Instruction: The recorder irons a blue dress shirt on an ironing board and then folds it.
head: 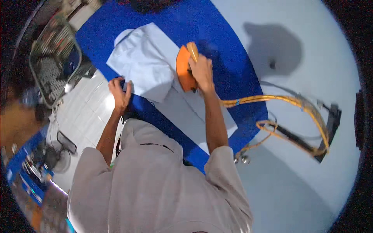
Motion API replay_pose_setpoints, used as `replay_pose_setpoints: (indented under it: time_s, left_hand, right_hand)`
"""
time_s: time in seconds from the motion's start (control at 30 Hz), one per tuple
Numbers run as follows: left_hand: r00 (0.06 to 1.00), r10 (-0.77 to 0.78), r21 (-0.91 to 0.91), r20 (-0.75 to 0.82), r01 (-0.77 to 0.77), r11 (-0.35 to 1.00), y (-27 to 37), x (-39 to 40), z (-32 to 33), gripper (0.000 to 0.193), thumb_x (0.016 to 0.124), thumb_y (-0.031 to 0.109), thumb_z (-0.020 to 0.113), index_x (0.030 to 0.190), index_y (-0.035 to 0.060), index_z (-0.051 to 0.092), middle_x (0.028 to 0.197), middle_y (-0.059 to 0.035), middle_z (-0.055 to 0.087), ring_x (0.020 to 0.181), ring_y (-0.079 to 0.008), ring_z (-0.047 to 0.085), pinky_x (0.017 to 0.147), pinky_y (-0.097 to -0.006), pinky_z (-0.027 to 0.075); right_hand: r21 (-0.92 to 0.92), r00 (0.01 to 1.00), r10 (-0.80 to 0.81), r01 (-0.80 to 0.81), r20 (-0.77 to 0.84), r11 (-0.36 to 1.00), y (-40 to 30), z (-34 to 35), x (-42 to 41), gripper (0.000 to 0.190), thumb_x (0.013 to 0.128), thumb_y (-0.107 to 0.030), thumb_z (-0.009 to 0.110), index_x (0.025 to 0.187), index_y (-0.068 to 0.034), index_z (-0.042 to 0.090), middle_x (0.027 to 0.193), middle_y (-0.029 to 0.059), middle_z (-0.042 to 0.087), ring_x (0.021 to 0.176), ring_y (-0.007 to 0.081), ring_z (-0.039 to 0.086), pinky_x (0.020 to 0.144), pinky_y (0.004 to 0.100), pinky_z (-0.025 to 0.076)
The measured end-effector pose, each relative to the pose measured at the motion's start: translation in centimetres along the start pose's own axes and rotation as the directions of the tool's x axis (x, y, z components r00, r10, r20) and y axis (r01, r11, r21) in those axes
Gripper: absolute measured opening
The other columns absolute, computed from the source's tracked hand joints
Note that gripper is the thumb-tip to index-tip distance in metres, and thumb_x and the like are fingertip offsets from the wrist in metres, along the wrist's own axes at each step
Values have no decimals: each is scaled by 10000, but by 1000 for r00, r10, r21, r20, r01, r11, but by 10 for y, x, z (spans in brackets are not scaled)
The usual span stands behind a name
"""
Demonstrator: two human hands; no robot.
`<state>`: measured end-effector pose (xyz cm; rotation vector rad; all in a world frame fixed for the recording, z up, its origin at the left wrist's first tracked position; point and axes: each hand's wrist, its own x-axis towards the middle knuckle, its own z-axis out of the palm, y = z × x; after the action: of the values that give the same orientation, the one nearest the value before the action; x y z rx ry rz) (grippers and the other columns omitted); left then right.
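An orange clothes iron (183, 68) with a wooden handle (192, 51) rests on a pale, long garment or cloth (148, 65). My right hand (203, 71) is wrapped around that handle, near the cloth's right edge. The cloth lies on a blue covered ironing surface (227, 70), bunched and wrinkled in its upper half and flatter lower down. At the left border of the surface is my left hand (119, 93), fingers apart, its thumb beside the cloth's edge. What lies under its fingertips is partly hidden. The iron's soleplate is out of sight.
Yellow cords (262, 99) run right from the iron to a black bracket (329, 131) on the pale wall (279, 180). Left stand a plastic basket (54, 72) over pale floor tiles (87, 102) and a fan (58, 158). A dark item (148, 4) sits at the top.
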<state>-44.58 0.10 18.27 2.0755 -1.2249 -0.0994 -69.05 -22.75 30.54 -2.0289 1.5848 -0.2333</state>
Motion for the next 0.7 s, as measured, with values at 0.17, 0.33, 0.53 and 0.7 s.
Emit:
replay_pose_setpoints:
  time_s: [0.17,0.33,0.53,0.7]
  left_hand:
    - [995,97,5,-32,-97,995,-21,-7,14,350,835,270,674,1009,-5,544,1003,-203,514,964,-352,463,867,-466,350]
    - [988,154,39,-13,-153,987,-33,-1,10,366,855,311,683,1021,10,555,978,-189,522,965,-352,471,856,-467,356]
    - [987,152,36,53,-154,987,-51,2,19,355,864,322,671,1015,18,567,1005,-191,524,1011,-363,462,890,-494,322]
    - [959,281,23,23,-281,959,-69,-6,18,230,826,192,689,881,0,575,968,-190,506,945,-338,464,847,-444,384]
  right_hand:
    - [-36,948,226,-239,-225,970,128,-9,-164,297,902,-259,564,964,28,602,862,263,605,831,435,585,691,490,467]
    - [83,647,641,-674,-414,734,200,-55,-268,410,874,-336,606,933,69,620,853,286,641,822,450,631,695,516,472]
    - [-114,753,465,-573,-466,812,351,-97,-266,475,867,-381,619,883,94,626,807,289,647,796,439,645,670,493,487]
    - [-250,906,303,-380,-297,891,337,-135,-198,380,923,-313,529,1218,-73,531,964,232,632,847,437,612,718,529,495]
